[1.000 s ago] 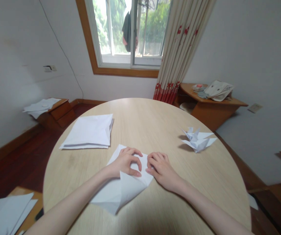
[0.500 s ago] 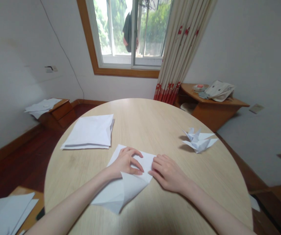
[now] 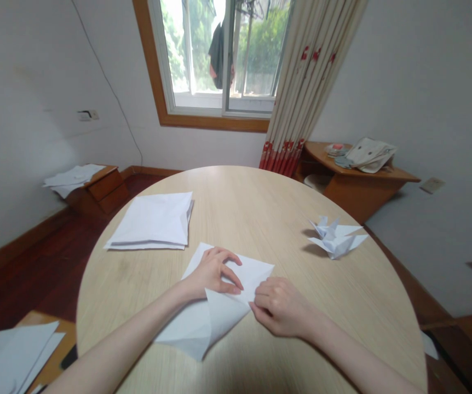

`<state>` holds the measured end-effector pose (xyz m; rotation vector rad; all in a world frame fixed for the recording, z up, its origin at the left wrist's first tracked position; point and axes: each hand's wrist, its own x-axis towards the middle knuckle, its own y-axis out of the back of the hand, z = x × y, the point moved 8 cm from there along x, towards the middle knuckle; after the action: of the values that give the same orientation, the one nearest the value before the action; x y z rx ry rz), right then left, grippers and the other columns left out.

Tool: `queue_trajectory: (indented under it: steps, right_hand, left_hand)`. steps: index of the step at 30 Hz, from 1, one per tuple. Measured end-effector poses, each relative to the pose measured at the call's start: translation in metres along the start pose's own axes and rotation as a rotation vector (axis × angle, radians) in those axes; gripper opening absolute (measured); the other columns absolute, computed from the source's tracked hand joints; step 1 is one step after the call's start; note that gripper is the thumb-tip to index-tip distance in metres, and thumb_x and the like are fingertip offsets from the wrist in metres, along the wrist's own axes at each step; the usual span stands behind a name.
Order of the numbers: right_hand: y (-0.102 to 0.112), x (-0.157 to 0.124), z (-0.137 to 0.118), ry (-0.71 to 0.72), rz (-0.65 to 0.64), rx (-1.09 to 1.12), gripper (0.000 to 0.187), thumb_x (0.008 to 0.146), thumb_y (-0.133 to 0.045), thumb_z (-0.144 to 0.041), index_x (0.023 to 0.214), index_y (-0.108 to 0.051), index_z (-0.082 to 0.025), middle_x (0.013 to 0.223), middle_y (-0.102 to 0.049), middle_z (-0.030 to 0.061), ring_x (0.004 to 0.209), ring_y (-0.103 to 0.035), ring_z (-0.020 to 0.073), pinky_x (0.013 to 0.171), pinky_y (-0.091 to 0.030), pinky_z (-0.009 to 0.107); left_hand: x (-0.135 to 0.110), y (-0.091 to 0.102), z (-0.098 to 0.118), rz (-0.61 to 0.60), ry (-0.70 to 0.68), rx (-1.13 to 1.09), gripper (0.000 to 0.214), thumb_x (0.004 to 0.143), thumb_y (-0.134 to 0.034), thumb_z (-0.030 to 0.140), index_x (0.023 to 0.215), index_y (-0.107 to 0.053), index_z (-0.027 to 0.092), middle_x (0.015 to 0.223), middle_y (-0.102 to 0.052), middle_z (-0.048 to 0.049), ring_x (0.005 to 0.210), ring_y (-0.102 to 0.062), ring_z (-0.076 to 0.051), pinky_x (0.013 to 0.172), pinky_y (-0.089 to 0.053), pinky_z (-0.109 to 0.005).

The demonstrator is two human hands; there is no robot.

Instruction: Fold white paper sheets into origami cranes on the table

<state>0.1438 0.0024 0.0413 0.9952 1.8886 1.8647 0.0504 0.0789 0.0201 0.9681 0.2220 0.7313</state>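
Note:
A folded white paper sheet (image 3: 215, 323) lies on the round pale wood table (image 3: 285, 202), with one flap curling up at its near side. My left hand (image 3: 215, 272) rests on the sheet, its fingers curled and its thumb tucked against the flap. My right hand (image 3: 279, 306) sits at the sheet's right edge, thumb and fingers pinching the paper there. Farther left lies a stack of folded white paper (image 3: 151, 224). A white origami figure (image 3: 337, 239) stands to the right, beyond both hands' reach of the sheet.
Loose white sheets (image 3: 10, 355) lie on a wooden surface at lower left. A low wooden cabinet (image 3: 104, 197) holding papers stands by the left wall. A wooden side table (image 3: 363, 183) with a cloth bag (image 3: 369, 155) stands at the right, near a curtain (image 3: 301, 82).
The sheet has turned, its far corner swinging to the right. My right hand has moved down and closed from flat to a pinch on its edge. My view has shifted slightly.

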Motion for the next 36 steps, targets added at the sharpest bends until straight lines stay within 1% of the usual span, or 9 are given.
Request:
queue_trajectory:
  steps: [7, 14, 18, 23, 29, 36]
  right_hand:
    - [0.001, -0.004, 0.02, -0.063, 0.006, -0.025, 0.036, 0.087, -0.042, -0.018, 0.054, -0.059, -0.018, 0.052, -0.058, 0.0018, 0.047, -0.044, 0.0123, 0.053, -0.024, 0.03]
    - [0.002, -0.006, 0.037, -0.14, 0.001, 0.011, 0.039, 0.089, -0.042, -0.022, 0.053, -0.057, -0.018, 0.052, -0.058, 0.0019, 0.048, -0.045, 0.0128, 0.053, -0.024, 0.029]
    - [0.003, -0.008, 0.048, -0.178, 0.004, -0.01, 0.04, 0.09, -0.044, -0.023, 0.052, -0.056, -0.018, 0.052, -0.058, 0.002, 0.049, -0.047, 0.0127, 0.053, -0.022, 0.029]
    - [0.003, -0.013, 0.065, -0.253, 0.009, -0.02, 0.04, 0.089, -0.045, -0.026, 0.051, -0.056, -0.018, 0.053, -0.058, 0.0017, 0.047, -0.045, 0.0119, 0.052, -0.02, 0.029]
    - [0.007, -0.016, 0.077, -0.338, -0.007, 0.029, 0.039, 0.088, -0.047, -0.027, 0.051, -0.055, -0.018, 0.054, -0.058, 0.0008, 0.048, -0.045, 0.0115, 0.052, -0.022, 0.027]
    - [0.01, -0.017, 0.086, -0.394, -0.008, 0.027, 0.037, 0.087, -0.048, -0.026, 0.051, -0.054, -0.018, 0.055, -0.058, 0.0008, 0.049, -0.048, 0.0121, 0.053, -0.025, 0.026]
  left_hand:
    - [0.001, 0.0, 0.0, -0.009, 0.002, -0.01, 0.01, 0.069, -0.08, 0.039, 0.077, -0.076, 0.037, 0.116, -0.061, 0.0034, 0.11, -0.048, -0.023, 0.1, -0.027, -0.04]
    - [0.001, 0.001, 0.002, -0.014, 0.0, -0.009, 0.01, 0.069, -0.08, 0.038, 0.078, -0.076, 0.036, 0.116, -0.061, 0.0021, 0.11, -0.048, -0.024, 0.1, -0.027, -0.04]
    - [0.0, 0.001, 0.001, -0.013, 0.005, -0.017, 0.011, 0.068, -0.081, 0.037, 0.078, -0.076, 0.036, 0.116, -0.061, 0.002, 0.111, -0.047, -0.023, 0.1, -0.026, -0.04]
    - [0.001, 0.0, 0.0, -0.013, 0.005, -0.019, 0.01, 0.069, -0.08, 0.039, 0.078, -0.076, 0.037, 0.116, -0.061, 0.0026, 0.111, -0.047, -0.024, 0.1, -0.027, -0.04]
    - [0.001, 0.001, 0.001, -0.018, 0.015, -0.033, 0.01, 0.069, -0.081, 0.037, 0.078, -0.076, 0.036, 0.116, -0.061, 0.0021, 0.112, -0.047, -0.024, 0.1, -0.026, -0.04]
    - [0.001, 0.001, 0.002, -0.015, 0.005, -0.022, 0.009, 0.07, -0.08, 0.037, 0.078, -0.076, 0.036, 0.116, -0.061, 0.003, 0.11, -0.048, -0.024, 0.1, -0.027, -0.04]
